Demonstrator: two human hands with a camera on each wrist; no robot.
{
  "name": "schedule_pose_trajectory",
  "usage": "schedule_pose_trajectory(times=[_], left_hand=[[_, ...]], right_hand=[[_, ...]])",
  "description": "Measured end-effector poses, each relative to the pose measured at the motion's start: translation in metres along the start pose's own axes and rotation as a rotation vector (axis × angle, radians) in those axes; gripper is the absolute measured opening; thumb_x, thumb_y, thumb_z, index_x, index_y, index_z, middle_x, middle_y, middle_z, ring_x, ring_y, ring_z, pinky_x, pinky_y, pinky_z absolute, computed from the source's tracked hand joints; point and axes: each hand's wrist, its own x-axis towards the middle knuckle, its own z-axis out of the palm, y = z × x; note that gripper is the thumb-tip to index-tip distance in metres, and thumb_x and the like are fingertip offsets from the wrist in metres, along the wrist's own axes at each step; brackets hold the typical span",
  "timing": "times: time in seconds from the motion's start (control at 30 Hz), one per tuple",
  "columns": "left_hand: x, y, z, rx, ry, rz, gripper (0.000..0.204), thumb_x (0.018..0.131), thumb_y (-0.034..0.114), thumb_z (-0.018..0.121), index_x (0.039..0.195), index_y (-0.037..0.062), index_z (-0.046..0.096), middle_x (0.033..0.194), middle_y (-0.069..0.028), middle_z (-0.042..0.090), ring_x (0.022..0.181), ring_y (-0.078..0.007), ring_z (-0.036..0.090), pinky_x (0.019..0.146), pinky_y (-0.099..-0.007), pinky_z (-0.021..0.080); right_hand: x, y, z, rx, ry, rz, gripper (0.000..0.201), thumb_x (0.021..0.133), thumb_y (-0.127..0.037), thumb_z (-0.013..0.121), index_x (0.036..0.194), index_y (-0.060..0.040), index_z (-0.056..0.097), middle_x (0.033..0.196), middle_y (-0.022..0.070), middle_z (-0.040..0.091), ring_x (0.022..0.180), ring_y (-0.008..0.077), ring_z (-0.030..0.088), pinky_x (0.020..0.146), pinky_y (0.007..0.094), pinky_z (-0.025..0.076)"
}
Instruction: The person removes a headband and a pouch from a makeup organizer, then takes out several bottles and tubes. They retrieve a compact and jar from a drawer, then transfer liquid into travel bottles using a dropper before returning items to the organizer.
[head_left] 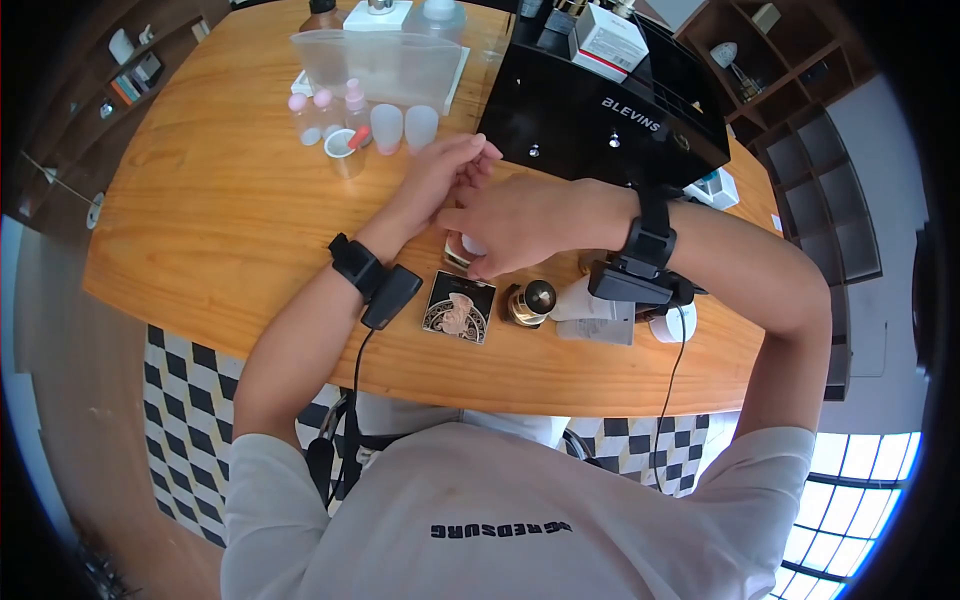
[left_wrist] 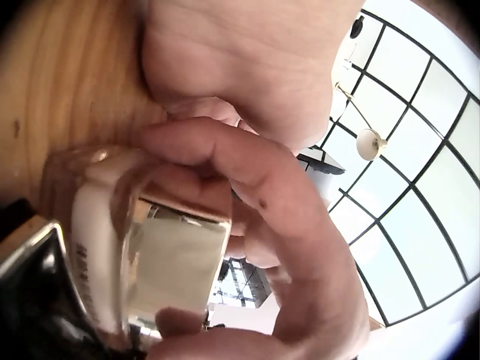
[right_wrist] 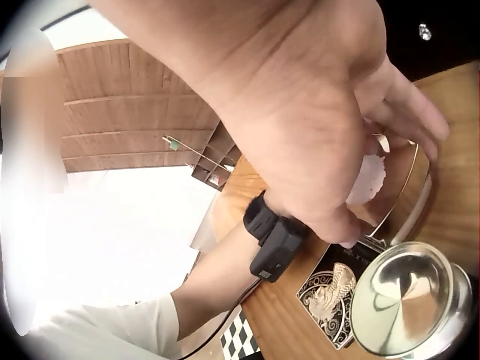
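Observation:
My right hand [head_left: 520, 222] holds a square glass cosmetic bottle [left_wrist: 94, 247] with a mirror-gold cap [left_wrist: 180, 259], low over the wooden table. Its thumb and index finger lie on opposite sides of the cap. In the right wrist view a pale scalloped patch [right_wrist: 367, 180] shows on the shiny surface beneath the palm. My left hand [head_left: 448, 168] rests just beyond the bottle, palm turned inward, fingers loosely curled and holding nothing. Close on the near side lies a square black case [head_left: 458, 308] with a rose-gold relief. Beside it stands a round shiny-capped bottle [head_left: 530, 302].
A black BLEVINS case [head_left: 610, 110] stands at back right with a white box [head_left: 608, 42] on it. Pink-topped bottles [head_left: 322, 112], a small cup [head_left: 344, 150] and a clear pouch [head_left: 385, 65] are at back left. A white tube [head_left: 585, 302] and white jar [head_left: 675, 322] sit right.

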Motion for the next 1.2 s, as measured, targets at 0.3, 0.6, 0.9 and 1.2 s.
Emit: schedule_pose_trajectory(times=[0.3, 0.6, 0.9, 1.2], left_hand=[[0.005, 0.004, -0.014, -0.332, -0.011, -0.050, 0.049, 0.107, 0.048, 0.049, 0.114, 0.0025, 0.067, 0.095, -0.0039, 0.064, 0.088, -0.0152, 0.060, 0.084, -0.0294, 0.048], [0.006, 0.008, -0.026, -0.432, -0.146, -0.051, 0.055, 0.108, 0.050, 0.041, 0.116, 0.0017, 0.066, 0.097, -0.0065, 0.066, 0.084, -0.0197, 0.058, 0.077, -0.0311, 0.045], [0.005, 0.007, -0.022, -0.339, -0.211, -0.058, 0.050, 0.108, 0.045, 0.044, 0.119, 0.0017, 0.066, 0.099, -0.0058, 0.066, 0.086, -0.0189, 0.059, 0.083, -0.0318, 0.048], [-0.025, 0.034, 0.014, -0.269, -0.110, -0.061, 0.041, 0.106, 0.040, 0.052, 0.117, 0.0040, 0.067, 0.101, -0.0046, 0.068, 0.089, -0.0145, 0.061, 0.084, -0.0319, 0.049]], right_hand=[[-0.005, -0.007, 0.006, -0.549, 0.391, -0.430, 0.057, 0.077, -0.031, 0.082, 0.126, -0.0101, 0.061, 0.125, 0.0108, 0.061, 0.122, 0.0299, 0.057, 0.098, 0.0423, 0.049], [0.032, -0.025, 0.017, -0.575, 0.179, -0.658, 0.058, 0.068, -0.026, 0.087, 0.117, -0.0135, 0.061, 0.112, 0.0048, 0.063, 0.107, 0.0284, 0.064, 0.092, 0.0410, 0.050], [0.060, -0.007, 0.042, -0.458, 0.238, -0.651, 0.037, 0.077, -0.019, 0.080, 0.105, -0.0082, 0.057, 0.091, 0.0079, 0.066, 0.091, 0.0317, 0.068, 0.075, 0.0443, 0.053], [-0.034, -0.022, -0.035, -0.087, 0.182, -0.446, 0.028, 0.088, -0.014, 0.073, 0.104, -0.0033, 0.053, 0.096, 0.0133, 0.068, 0.092, 0.0343, 0.068, 0.074, 0.0442, 0.051]])
